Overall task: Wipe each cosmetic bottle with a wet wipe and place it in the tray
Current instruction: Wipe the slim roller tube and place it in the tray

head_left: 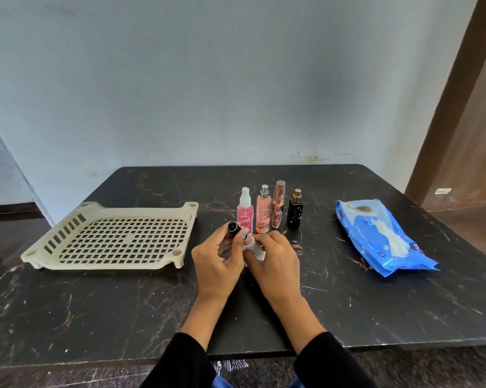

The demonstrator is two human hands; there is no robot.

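Note:
My left hand grips a small black-capped bottle, tilted with its cap toward the camera. Against that bottle my right hand holds a white wet wipe. Behind my hands a row of bottles stands upright: a pink spray bottle, a peach spray bottle, a rose-gold tube and a small black bottle with a gold cap. At the left sits the cream perforated tray with nothing in it.
A blue pack of wet wipes lies at the right of the black marble table, a wipe sticking out of its opening. A wall runs behind the table's far edge.

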